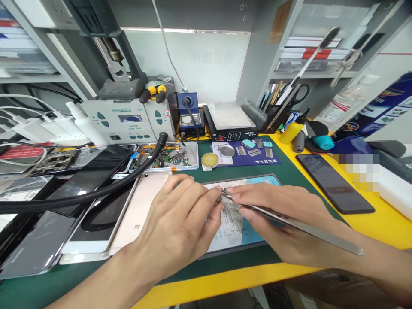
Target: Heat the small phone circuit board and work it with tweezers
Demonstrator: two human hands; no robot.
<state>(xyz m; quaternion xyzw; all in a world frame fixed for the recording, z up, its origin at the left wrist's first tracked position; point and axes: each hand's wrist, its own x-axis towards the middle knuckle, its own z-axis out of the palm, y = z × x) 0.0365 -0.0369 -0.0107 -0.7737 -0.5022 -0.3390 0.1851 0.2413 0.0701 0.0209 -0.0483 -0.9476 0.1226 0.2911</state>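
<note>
Metal part (224,193) | left grip (180,214) pinches it | right grip (292,204) closed round metal tool (312,234)

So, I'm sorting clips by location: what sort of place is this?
Most likely an electronics repair place, probably for phones: there's a pale-backed phone, a tray of small circuit parts, and a slim metal tool in the right hand.
</note>
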